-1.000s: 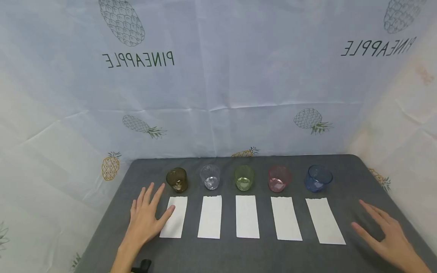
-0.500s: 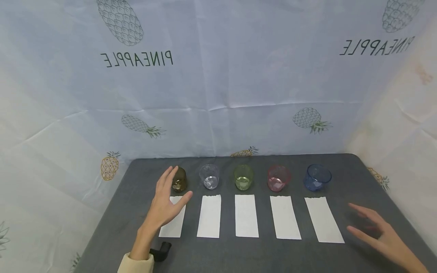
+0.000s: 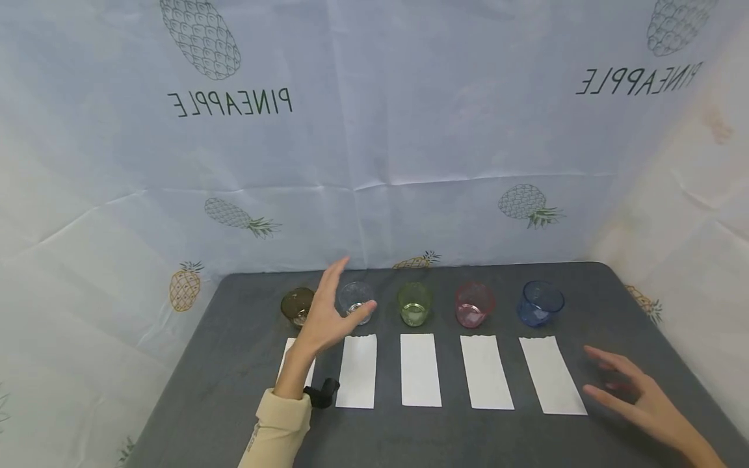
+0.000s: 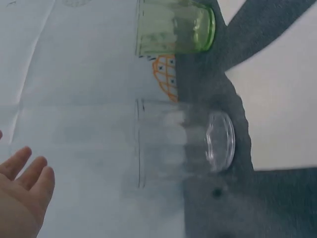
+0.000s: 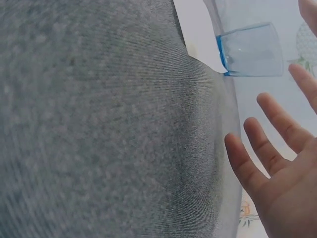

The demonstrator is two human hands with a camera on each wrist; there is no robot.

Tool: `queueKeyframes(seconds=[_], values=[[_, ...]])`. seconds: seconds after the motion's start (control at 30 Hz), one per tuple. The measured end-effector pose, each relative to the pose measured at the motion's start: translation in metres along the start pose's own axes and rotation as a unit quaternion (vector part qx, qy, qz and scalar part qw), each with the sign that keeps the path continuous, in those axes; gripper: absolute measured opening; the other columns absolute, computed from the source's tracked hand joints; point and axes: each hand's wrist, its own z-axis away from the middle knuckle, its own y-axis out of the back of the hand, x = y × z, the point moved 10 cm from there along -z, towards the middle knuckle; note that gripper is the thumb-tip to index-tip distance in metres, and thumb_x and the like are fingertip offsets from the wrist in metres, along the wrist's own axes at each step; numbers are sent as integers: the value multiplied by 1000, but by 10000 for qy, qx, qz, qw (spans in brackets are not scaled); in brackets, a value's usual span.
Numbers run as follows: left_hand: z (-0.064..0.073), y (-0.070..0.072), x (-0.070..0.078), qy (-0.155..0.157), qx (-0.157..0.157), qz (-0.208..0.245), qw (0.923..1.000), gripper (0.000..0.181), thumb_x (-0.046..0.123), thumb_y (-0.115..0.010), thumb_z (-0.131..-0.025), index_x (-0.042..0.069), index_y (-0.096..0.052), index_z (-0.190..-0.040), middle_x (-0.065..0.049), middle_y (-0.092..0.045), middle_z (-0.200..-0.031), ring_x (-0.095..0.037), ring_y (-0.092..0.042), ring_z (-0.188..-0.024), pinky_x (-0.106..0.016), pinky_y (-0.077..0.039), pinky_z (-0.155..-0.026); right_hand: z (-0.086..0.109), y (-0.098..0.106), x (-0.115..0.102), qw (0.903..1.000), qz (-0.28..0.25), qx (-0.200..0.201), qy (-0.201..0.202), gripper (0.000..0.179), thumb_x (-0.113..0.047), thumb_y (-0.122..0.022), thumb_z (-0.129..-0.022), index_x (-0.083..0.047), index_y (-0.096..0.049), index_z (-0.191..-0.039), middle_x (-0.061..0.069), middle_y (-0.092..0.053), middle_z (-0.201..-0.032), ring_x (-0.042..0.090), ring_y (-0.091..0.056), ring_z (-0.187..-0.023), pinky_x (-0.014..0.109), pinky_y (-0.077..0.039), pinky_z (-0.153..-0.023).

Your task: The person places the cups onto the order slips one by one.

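Note:
My left hand (image 3: 325, 318) reaches up over the table with thumb spread from the fingers, holding nothing. In the head view it lies between the brown glass (image 3: 296, 305) and the clear glass (image 3: 356, 300), its thumb overlapping the clear one. The left wrist view has the clear glass (image 4: 185, 144) ahead of the fingers, apart from them, with the green glass (image 4: 176, 27) beyond. At the right, my right hand (image 3: 638, 400) hovers with loosely bent fingers and holds nothing; the blue glass (image 5: 251, 51) stands ahead of it in the right wrist view.
Green (image 3: 415, 304), pink (image 3: 474, 304) and blue (image 3: 540, 303) glasses continue the row along the table's back. A white paper strip (image 3: 420, 370) lies before the green glass, with similar strips before the others. A pineapple-print cloth (image 3: 374, 136) hangs behind the grey table (image 3: 433, 442).
My left hand has moved right and forward, from beside the first paper strip past the brown glass to the clear glass. My right hand has shifted slightly left. The glasses stay in place.

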Motion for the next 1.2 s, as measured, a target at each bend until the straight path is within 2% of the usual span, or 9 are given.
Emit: queueKeyframes(seconds=[0.13,0.23,0.47,0.7,0.83,0.93,1.1,1.2], values=[[-14,-19,3,33,-339,118,9993,93,44,-76,-89,35,-20,-163,-1,-26,-168,-31,-30,-155,-67,-32,-119,-2,-5,-6,9996,-189,-47,188,75,8,-77,-81,-1,-47,-149,-35,-43,-142,-17,-46,-116,4,-46,-81],[-25,-32,6,24,-474,172,9987,94,45,-77,-88,34,-20,-163,-2,-28,-167,-31,-32,-154,-63,-34,-120,-3,-10,-9,9992,-274,-143,257,75,8,-77,-81,0,-47,-149,-33,-43,-143,-16,-47,-116,4,-46,-82],[-51,-68,23,-194,-792,446,9957,97,48,-78,-86,33,-21,-163,0,-29,-167,-27,-34,-153,-49,-34,-125,-8,-13,-10,9985,-415,-150,337,75,9,-78,-79,1,-48,-147,-31,-45,-143,-16,-49,-118,2,-45,-86],[-73,-104,34,-161,-1168,613,9911,101,57,-76,-84,31,-20,-164,-6,-29,-167,-33,-35,-153,-54,-37,-121,-10,-18,-4,9982,-459,-99,363,75,7,-82,-75,0,-52,-144,-28,-50,-139,-16,-50,-116,1,-42,-89],[-81,-125,44,-179,-1398,672,9877,100,49,-77,-85,30,-19,-164,-8,-30,-167,-35,-37,-151,-57,-40,-118,-10,-21,4,9995,-183,-141,193,76,0,-84,-76,-4,-53,-144,-33,-47,-137,-20,-46,-116,0,-38,-87],[-85,-142,54,-254,-1531,629,9859,97,43,-77,-87,30,-20,-164,-5,-30,-168,-31,-39,-151,-54,-42,-118,-9,-22,8,9999,-23,-119,107,76,-3,-86,-75,-5,-54,-144,-34,-46,-136,-20,-44,-114,2,-38,-84],[-91,-172,73,-384,-1707,500,9833,95,42,-77,-88,31,-21,-163,2,-31,-168,-24,-41,-150,-50,-43,-118,-9,-24,10,9998,102,-116,103,77,-5,-87,-73,-5,-55,-143,-31,-45,-133,-19,-43,-112,5,-38,-81],[-94,-193,85,-471,-1859,401,9806,97,44,-78,-87,31,-20,-164,2,-28,-169,-23,-37,-152,-50,-41,-120,-10,-25,11,9998,163,-122,55,78,-7,-88,-73,-6,-55,-144,-31,-44,-132,-19,-41,-112,6,-38,-80]])
